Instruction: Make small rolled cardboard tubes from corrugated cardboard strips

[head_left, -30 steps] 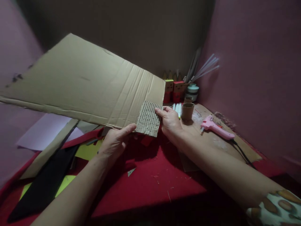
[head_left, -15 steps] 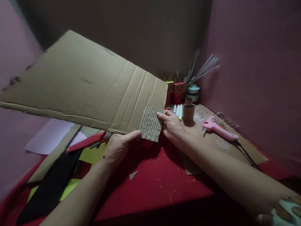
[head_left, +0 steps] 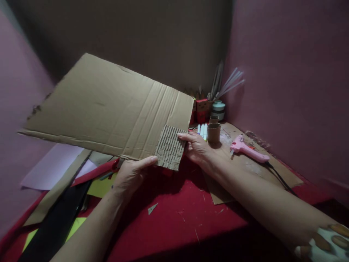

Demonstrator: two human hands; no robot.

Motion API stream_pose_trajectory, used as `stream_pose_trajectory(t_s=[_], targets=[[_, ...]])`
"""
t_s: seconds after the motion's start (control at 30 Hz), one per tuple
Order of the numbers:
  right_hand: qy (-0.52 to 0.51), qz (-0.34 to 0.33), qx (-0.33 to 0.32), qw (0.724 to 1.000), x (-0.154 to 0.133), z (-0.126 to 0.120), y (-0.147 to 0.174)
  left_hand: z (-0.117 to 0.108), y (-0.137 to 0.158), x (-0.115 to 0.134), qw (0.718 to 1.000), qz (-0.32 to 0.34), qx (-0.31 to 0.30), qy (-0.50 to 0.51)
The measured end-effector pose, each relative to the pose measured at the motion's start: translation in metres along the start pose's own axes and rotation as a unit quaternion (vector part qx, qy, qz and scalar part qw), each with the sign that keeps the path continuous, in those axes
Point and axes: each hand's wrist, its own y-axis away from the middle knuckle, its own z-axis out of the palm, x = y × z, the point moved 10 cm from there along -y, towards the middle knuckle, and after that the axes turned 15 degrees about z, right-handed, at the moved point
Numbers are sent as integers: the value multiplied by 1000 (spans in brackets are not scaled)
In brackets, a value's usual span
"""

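A large flat cardboard sheet [head_left: 109, 105], creased near its right end, is held up tilted above the table. My left hand [head_left: 133, 173] grips its lower edge, thumb on the front and fingers hidden behind. A small piece of corrugated cardboard [head_left: 170, 147] with bare ridges lies against the sheet's lower right corner. My right hand [head_left: 196, 145] pinches this piece at its right edge, thumb in front; its other fingers are partly hidden behind. The left thumb tip touches the small piece's left edge.
A pink glue gun [head_left: 249, 149] with a black cord rests on a cardboard mat [head_left: 253, 171] at right. Cardboard tubes [head_left: 214, 133], markers [head_left: 202, 131] and a lidded jar [head_left: 218, 110] stand behind. Red-handled scissors [head_left: 95, 173] and papers lie left. A scrap [head_left: 152, 208] lies on the red cloth.
The sheet's raised left end has come down slightly and in toward the right. Both hands keep their hold, and the small ridged piece stays at the corner. The view has shifted slightly.
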Motion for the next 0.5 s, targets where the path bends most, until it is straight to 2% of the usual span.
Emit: stream_pose_trajectory(t_s=[0.1, 0.23, 0.5], targets=[[-3, -5, -3, 1000, -1, 0, -1, -3, -2, -5, 1000, -23, 11, 4], [-27, -15, 7, 999, -2, -1, 0, -11, -4, 0, 999, -5, 49, -15], [-19, -39, 2, 999, -5, 1, 0, -12, -6, 2, 999, 4, 36, -35]])
